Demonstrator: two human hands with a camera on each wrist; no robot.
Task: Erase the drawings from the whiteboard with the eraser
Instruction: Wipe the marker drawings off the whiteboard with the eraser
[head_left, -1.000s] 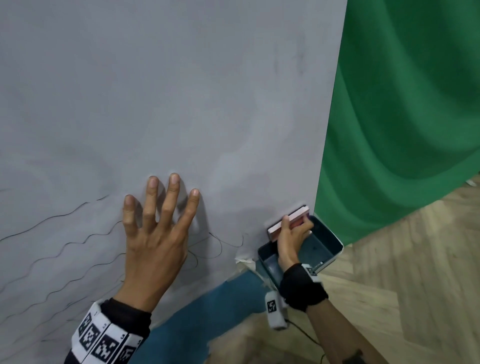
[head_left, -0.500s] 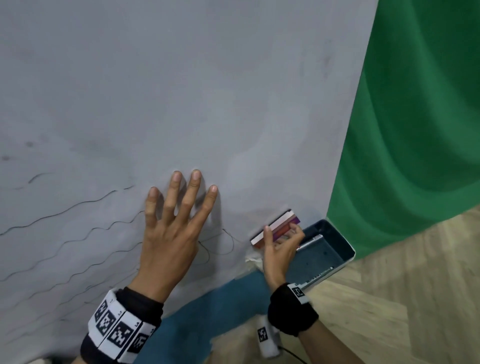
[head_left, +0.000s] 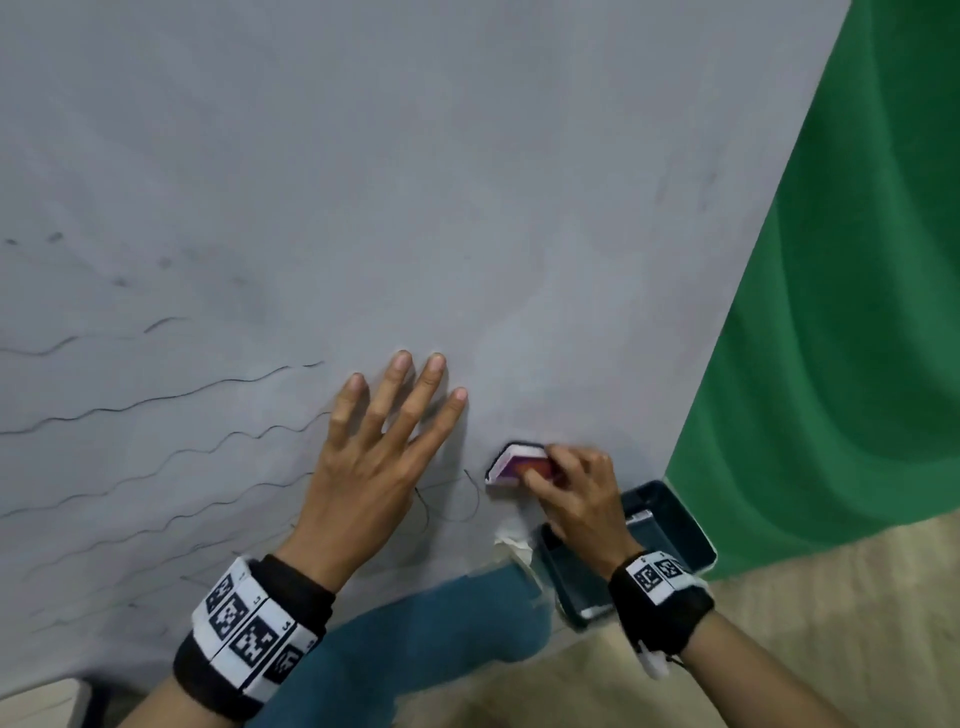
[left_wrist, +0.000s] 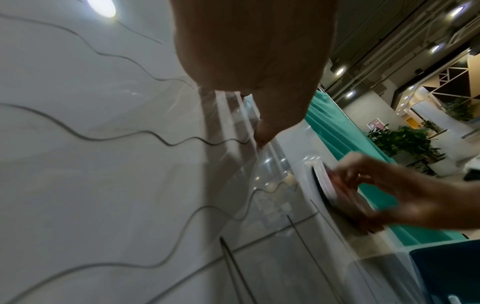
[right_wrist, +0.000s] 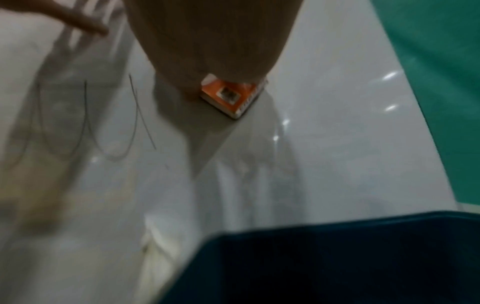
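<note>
The whiteboard (head_left: 467, 208) fills most of the head view, with wavy black lines (head_left: 156, 400) across its lower left and a small looped line (head_left: 457, 499) near its bottom edge. My left hand (head_left: 379, 441) lies flat on the board, fingers spread and straight. My right hand (head_left: 576, 493) grips the eraser (head_left: 519, 462), a red and white block whose dark felt face meets the board just right of the looped line. In the right wrist view the eraser (right_wrist: 231, 94) shows an orange back against the board. The left wrist view shows the eraser (left_wrist: 324, 181) edge-on under my right fingers.
A dark blue tray (head_left: 670, 525) sits at the board's lower right corner, under my right wrist. A green curtain (head_left: 831, 312) hangs right of the board. Wooden floor (head_left: 831, 597) lies below, and a blue cloth (head_left: 415, 639) under the board's bottom edge.
My right hand has lifted the eraser out of the tray, carried it left and pressed it onto the board. My left hand stays flat on the board.
</note>
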